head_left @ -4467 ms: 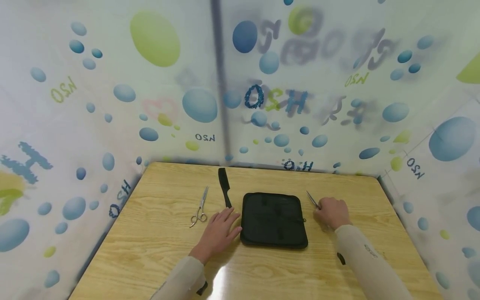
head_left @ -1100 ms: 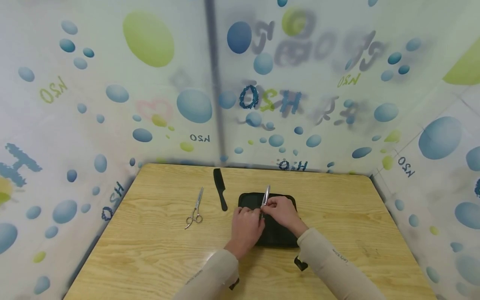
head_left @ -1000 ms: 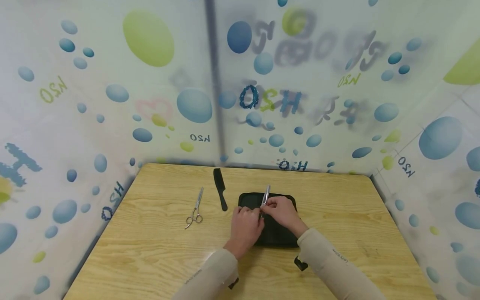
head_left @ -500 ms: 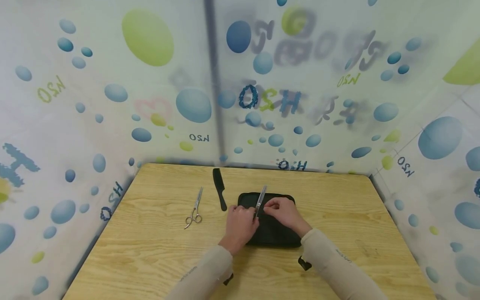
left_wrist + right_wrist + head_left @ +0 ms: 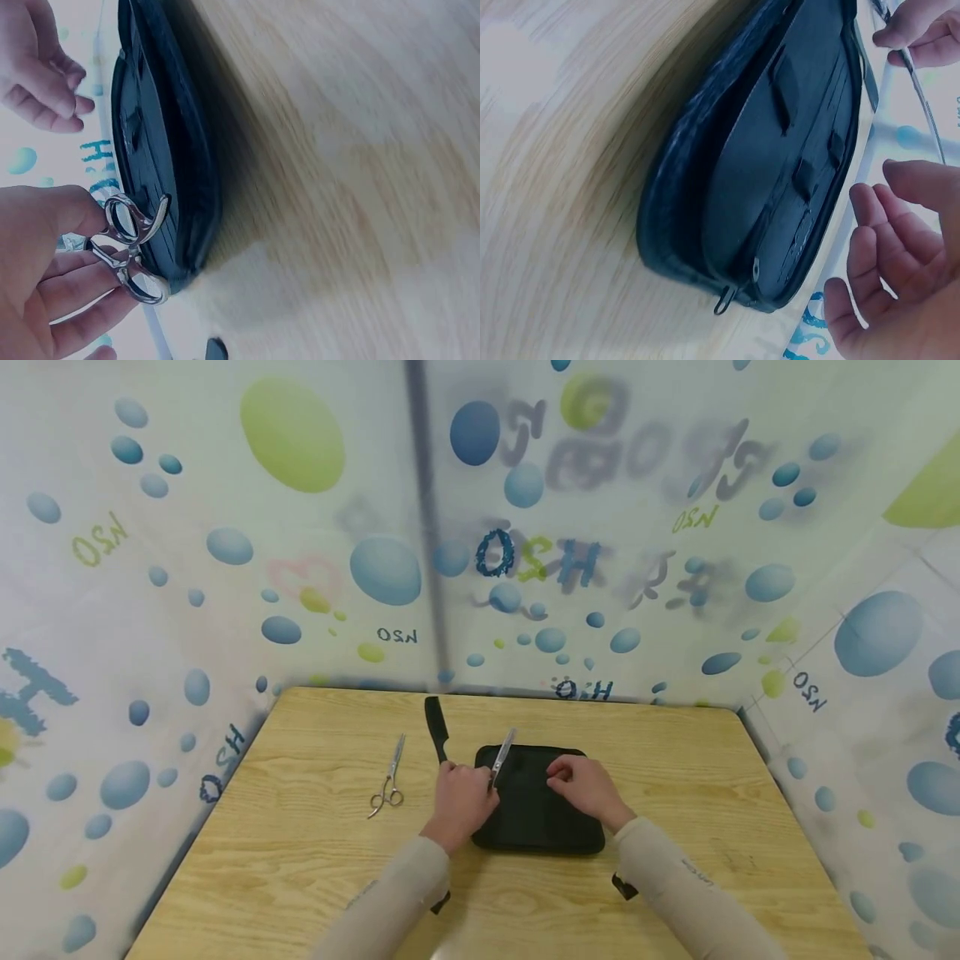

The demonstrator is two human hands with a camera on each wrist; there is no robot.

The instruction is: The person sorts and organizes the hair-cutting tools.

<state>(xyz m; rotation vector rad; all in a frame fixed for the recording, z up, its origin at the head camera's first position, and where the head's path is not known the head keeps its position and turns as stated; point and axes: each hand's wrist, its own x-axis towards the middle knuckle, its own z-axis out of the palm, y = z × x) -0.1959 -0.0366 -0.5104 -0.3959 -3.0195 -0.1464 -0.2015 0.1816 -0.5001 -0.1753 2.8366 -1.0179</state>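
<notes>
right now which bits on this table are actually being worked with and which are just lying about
In hand:
- scissors, held by the left hand at the handle rings
- black case, lying open on the table
- right hand, fingers relaxed above the case, holding nothing

Lying about:
- second pair of scissors, flat on the wooden table
- black comb

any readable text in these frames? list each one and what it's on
"OSH", dark blue, mirrored: wall sheet behind the table.
"OSN", small and dark, mirrored: same sheet, left of centre.
"OSN", green, mirrored: upper left and upper right of the sheet.
Large grey characters at top centre: too blurred to read.
Small print on both sleeves: too small to read.
Case, scissors, comb: no text visible.
</notes>
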